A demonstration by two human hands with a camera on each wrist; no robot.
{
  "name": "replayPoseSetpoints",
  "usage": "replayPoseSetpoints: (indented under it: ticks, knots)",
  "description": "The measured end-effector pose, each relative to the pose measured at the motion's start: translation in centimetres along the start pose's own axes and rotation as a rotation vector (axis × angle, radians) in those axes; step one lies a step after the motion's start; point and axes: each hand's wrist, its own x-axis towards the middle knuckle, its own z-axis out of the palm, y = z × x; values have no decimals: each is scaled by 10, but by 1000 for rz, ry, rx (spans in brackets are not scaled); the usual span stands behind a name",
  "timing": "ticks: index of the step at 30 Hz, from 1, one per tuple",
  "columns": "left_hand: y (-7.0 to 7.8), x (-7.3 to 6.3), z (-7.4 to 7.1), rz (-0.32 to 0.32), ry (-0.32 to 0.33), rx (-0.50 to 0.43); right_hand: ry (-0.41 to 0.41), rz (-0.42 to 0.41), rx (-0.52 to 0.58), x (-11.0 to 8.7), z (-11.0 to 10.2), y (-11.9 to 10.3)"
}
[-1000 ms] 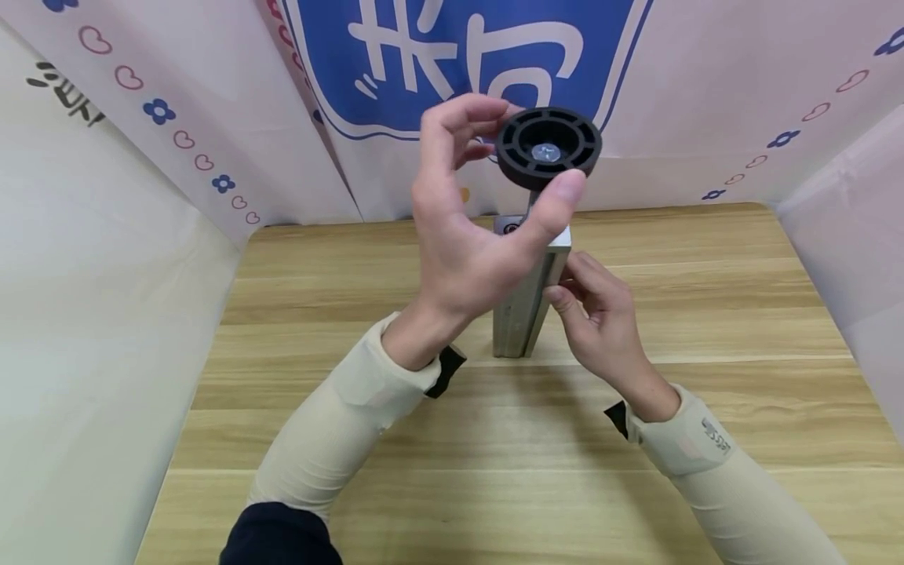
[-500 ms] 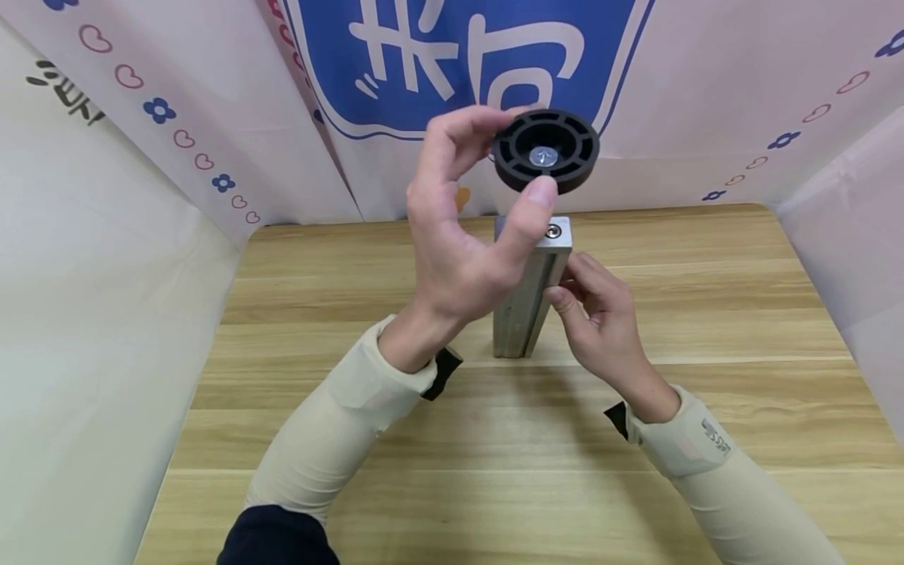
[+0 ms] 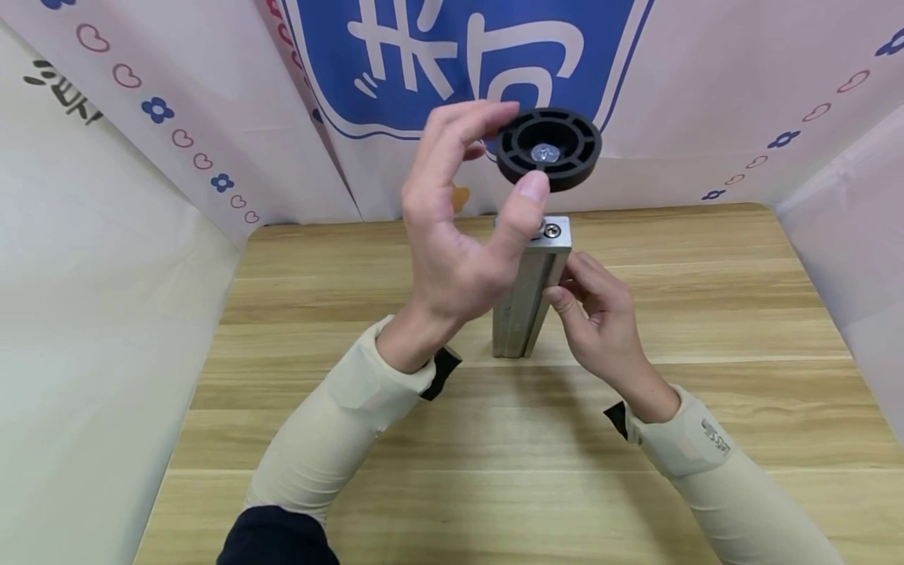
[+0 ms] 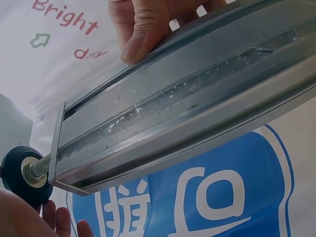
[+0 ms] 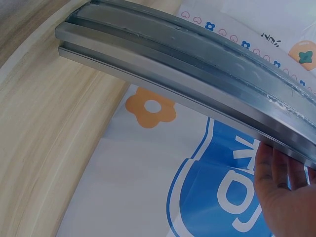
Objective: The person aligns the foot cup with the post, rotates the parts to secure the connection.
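Note:
A silver aluminium profile point(image 3: 523, 310) stands upright on the table. A black round levelling foot point(image 3: 545, 154) sits above its top end, its ribbed side up with a screw head in the middle. In the left wrist view a threaded stud point(image 4: 43, 166) joins the foot to the end plate point(image 4: 57, 143). My left hand point(image 3: 459, 243) pinches the foot's rim, thumb on the near side and fingers on the far left. Lower down, my right hand point(image 3: 600, 322) holds the profile's right side between thumb and fingers; some of those fingers are hidden behind it.
The wooden table point(image 3: 494, 479) lies under both forearms. A white printed backdrop point(image 3: 678, 102) with a blue sign rises behind the profile, and pale sheets point(image 3: 92, 314) hang at the sides. Another bolt head point(image 3: 552, 231) shows in the top plate.
My left thumb has slid left along the foot's rim, and its fingers have straightened somewhat. More of the top plate shows now. The right hand and the profile have stayed put.

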Motion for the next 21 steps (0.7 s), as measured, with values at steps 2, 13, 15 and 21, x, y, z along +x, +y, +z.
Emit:
replayPoseSetpoints:
  ticks: [2,13,15,21]
  knots:
    - [0,0,-1,7,-2,0,3,-2,2,0,0,0]
    - [-2,0,-1,33,-6,-15,7,-1,-5,0,1,0]
    - [-2,0,-1,30,-6,-11,6,0,-3,0,1,0]
    - [-2,0,-2,15,-6,3,8,4,-1,0,1,0]
